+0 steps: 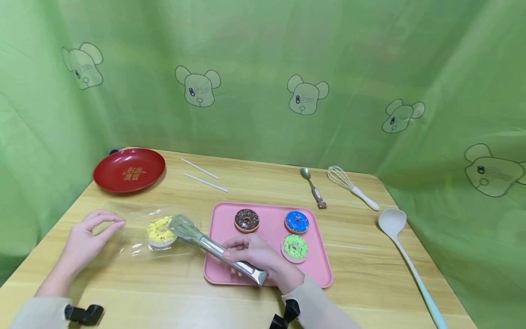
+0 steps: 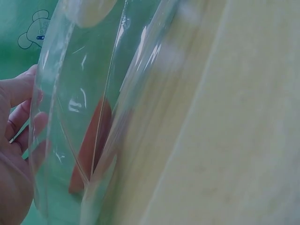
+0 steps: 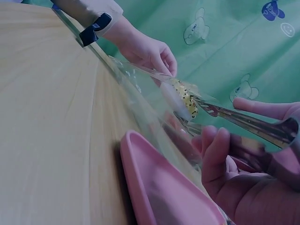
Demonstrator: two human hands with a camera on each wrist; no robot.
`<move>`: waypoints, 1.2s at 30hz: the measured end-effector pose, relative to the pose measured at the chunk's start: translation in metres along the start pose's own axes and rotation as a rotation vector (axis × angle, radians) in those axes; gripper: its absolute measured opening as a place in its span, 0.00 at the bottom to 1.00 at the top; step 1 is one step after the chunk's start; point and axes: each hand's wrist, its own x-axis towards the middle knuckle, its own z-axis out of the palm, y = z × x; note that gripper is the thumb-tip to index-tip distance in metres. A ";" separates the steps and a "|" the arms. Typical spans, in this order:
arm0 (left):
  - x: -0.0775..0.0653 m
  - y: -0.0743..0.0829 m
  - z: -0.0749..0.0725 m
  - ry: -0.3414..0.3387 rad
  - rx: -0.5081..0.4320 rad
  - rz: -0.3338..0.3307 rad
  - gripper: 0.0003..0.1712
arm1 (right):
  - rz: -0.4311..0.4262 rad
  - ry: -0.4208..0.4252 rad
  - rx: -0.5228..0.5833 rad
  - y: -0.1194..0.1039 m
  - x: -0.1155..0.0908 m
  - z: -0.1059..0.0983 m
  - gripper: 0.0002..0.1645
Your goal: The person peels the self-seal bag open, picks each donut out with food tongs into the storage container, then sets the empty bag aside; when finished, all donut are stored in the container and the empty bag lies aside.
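My left hand (image 1: 87, 235) pinches the edge of a clear plastic bag (image 1: 133, 249) at the left of the table. A donut with yellow icing and dark specks (image 1: 158, 230) sits inside the bag. With my right hand (image 1: 260, 257) I hold metal tongs (image 1: 222, 250) over the pink tray; their tips reach left to the donut. In the right wrist view, the tong tips lie on both sides of the yellow donut (image 3: 186, 98). The left wrist view has the bag (image 2: 75, 112) stretched beside the fingers, its side see-through.
On the pink tray (image 1: 318, 274) lie donuts with chocolate (image 1: 246, 214), blue (image 1: 299, 225) and green (image 1: 302, 251) icing. A red plate (image 1: 111, 176), two white sticks (image 1: 201, 180), a spoon (image 1: 314, 189), a whisk (image 1: 357, 189) and a ladle (image 1: 394, 224) lie around it.
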 end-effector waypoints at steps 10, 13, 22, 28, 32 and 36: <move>0.000 0.003 -0.001 0.022 -0.010 0.021 0.04 | -0.013 0.038 0.065 0.008 -0.023 -0.020 0.25; -0.001 0.003 -0.001 0.019 0.002 0.021 0.04 | -0.024 0.060 0.053 0.009 -0.031 -0.027 0.26; -0.001 0.002 -0.001 0.007 0.011 0.020 0.04 | -0.019 0.119 0.034 0.010 -0.067 -0.047 0.29; -0.001 0.001 0.000 0.007 0.012 0.026 0.04 | -0.041 0.128 -0.026 0.016 -0.089 -0.059 0.29; -0.002 0.001 0.001 0.008 0.015 0.032 0.03 | -0.038 0.133 -0.027 0.024 -0.101 -0.066 0.28; -0.003 0.001 0.000 0.005 0.019 0.027 0.04 | -0.032 0.138 -0.026 0.033 -0.110 -0.069 0.27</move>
